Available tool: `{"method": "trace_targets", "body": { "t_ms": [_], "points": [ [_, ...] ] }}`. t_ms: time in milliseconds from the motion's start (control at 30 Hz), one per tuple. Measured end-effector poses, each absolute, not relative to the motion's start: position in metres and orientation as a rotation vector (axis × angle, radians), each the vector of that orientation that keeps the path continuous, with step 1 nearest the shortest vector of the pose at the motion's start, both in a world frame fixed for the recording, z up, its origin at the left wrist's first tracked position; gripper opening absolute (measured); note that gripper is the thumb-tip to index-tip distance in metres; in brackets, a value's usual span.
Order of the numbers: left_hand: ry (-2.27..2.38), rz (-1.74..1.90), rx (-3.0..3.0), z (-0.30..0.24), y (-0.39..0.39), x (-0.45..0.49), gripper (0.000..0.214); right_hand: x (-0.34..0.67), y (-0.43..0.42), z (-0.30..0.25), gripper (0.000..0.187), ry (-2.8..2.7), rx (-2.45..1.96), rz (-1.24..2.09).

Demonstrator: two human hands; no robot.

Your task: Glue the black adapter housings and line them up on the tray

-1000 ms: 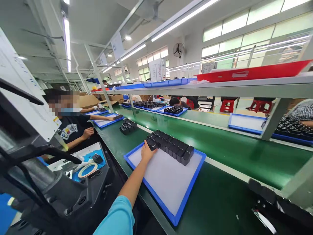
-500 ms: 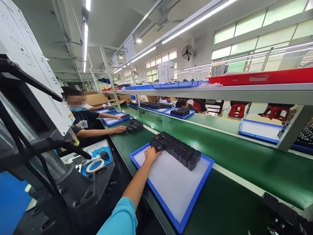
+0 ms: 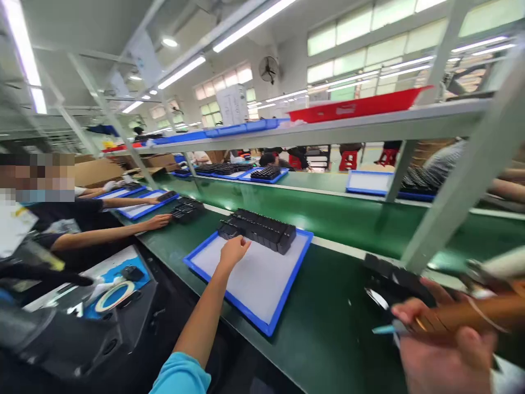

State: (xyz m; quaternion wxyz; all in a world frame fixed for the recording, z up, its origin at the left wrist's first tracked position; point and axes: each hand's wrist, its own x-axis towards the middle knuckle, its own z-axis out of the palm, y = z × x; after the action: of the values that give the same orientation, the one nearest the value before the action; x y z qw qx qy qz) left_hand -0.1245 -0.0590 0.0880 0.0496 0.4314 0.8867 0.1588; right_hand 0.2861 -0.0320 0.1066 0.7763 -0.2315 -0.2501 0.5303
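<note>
My left hand (image 3: 233,251) reaches over a blue-rimmed tray (image 3: 250,316) with a white lining. Its fingers curl at the near left end of a block of black box-shaped parts (image 3: 262,230), on a black part there; the fingertips are partly hidden. At the lower right, my right hand (image 3: 447,345) is wrapped round an electric screwdriver (image 3: 463,320) with an orange-brown body and a light blue tip pointing left. Motion blurs that hand. Just behind it, more black parts (image 3: 394,279) lie on the green belt.
To the left a co-worker's hand (image 3: 158,221) touches black parts (image 3: 186,209). A roll of tape (image 3: 115,296) lies on the machine at lower left. A slanted metal post (image 3: 447,169) rises at right, under a shelf with a red tray (image 3: 356,106).
The view has swung to the right. My right hand has come into view with the electric screwdriver. My left hand stays at the same end of the black parts.
</note>
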Motion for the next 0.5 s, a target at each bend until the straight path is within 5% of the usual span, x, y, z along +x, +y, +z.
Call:
{"method": "trace_targets", "body": {
  "t_ms": [200, 500],
  "points": [
    [1.996, 0.649, 1.912, 0.092, -0.018, -0.012, 0.035, 0.279, -0.036, 0.11, 0.031, -0.754, -0.361, 1.116],
    [1.444, 0.581, 2.207, 0.065, 0.085, 0.108, 0.084, 0.281, -0.036, 0.109, 0.023, -0.762, -0.314, 1.111]
  ]
}}
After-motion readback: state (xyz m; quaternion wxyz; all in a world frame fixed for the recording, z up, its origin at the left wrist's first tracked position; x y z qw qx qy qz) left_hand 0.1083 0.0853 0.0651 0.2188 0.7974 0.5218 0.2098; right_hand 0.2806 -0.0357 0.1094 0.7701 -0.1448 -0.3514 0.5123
